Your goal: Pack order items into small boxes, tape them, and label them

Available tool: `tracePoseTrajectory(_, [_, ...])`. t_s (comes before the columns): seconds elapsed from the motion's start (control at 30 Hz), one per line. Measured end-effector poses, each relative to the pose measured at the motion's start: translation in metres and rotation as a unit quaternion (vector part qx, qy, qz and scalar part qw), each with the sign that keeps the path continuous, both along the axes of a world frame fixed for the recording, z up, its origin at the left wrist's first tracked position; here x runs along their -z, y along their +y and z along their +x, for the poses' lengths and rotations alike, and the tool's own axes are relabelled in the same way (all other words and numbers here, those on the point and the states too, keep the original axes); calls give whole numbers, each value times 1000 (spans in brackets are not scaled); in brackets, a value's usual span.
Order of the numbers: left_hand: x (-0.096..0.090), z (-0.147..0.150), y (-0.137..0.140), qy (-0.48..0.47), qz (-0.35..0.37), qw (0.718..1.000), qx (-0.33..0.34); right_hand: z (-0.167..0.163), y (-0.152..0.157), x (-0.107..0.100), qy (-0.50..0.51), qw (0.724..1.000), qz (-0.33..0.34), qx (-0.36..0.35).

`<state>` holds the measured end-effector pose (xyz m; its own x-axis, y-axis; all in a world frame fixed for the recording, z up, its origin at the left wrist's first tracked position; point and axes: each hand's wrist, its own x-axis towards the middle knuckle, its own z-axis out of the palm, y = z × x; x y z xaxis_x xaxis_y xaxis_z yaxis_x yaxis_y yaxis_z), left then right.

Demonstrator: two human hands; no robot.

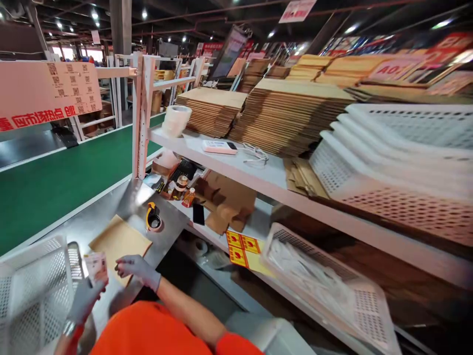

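My left hand [82,300], in a grey glove with fingertips showing, grips a small flat packet [96,266] with pale, printed packaging. Across from it, my right hand [139,270], also gloved, has its fingers curled together above a brown kraft envelope [120,241]. Whether those fingers pinch anything is too small to tell. The envelope lies flat on the metal table [168,209], partly covered by my right hand. Beyond it rests a yellow and black tape dispenser [153,217]. A white perforated basket [35,291] is left of my left hand.
A green conveyor belt [66,170] runs along the left. The shelf [221,167] on the right bears cardboard stacks [288,116], tape rolls [176,121] and nested white baskets [399,162]. Below are a phone [198,214], bottles [188,197] and a basket of clear plastic bags [318,281].
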<state>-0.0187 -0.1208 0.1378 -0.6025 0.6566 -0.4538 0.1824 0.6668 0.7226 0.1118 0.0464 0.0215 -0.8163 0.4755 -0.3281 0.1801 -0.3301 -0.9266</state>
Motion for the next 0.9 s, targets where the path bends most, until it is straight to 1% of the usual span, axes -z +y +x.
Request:
tracePoseTrajectory(0.03, [7,10,13,-27,11,999,21,12,-6,-5,29,999,-23,5])
tracePoseTrajectory(0.07, [13,21,28,-56,23,997,47,24,-8,-11,47,998,-27,23])
tracePoseTrajectory(0.13, [23,43,57,-113,43,988,100,51,-4,-24,51,996,3,80])
tracePoseTrajectory(0.2, [27,65,80,-166,59,975,132,79,6,-37,48,991,18,121])
tracePoseTrajectory(0.27, [26,83,95,-220,76,963,137,106,14,-50,53,989,-2,140])
tracePoseTrajectory(0.33, [24,100,106,-261,93,954,114,131,19,-60,68,985,-53,147])
tracePoseTrajectory(0.4, [24,116,117,-291,112,948,65,152,22,-66,87,976,-107,167])
tracePoseTrajectory(0.47, [27,131,127,-316,132,939,20,169,24,-69,96,965,-142,201])
tracePoseTrajectory(0.53, [32,144,136,-338,143,930,-4,184,26,-68,93,955,-167,227])
tracePoseTrajectory(0.6, [38,156,141,-350,144,926,-10,196,29,-68,88,950,-186,233])
tracePoseTrajectory(0.7, [44,170,146,-347,138,927,-18,210,35,-69,89,947,-202,234])
tracePoseTrajectory(0.9, [48,189,152,-343,134,929,-36,228,44,-75,94,947,-200,232])
